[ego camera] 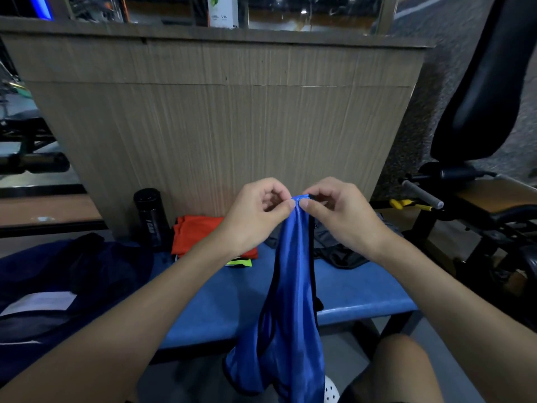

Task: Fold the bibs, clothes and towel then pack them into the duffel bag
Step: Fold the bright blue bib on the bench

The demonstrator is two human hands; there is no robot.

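A blue bib with black trim hangs down in front of the blue bench. My left hand and my right hand pinch its top edge side by side, thumbs against forefingers. A folded orange bib lies on the bench behind my left wrist, with a neon yellow piece under it. Dark grey clothes lie crumpled on the bench behind my right wrist. The navy duffel bag sits open at the bench's left end.
A black bottle stands on the bench against the wooden panel. A black padded gym machine stands at the right, with a yellow-handled tool beside it. My knee and a white shoe show below.
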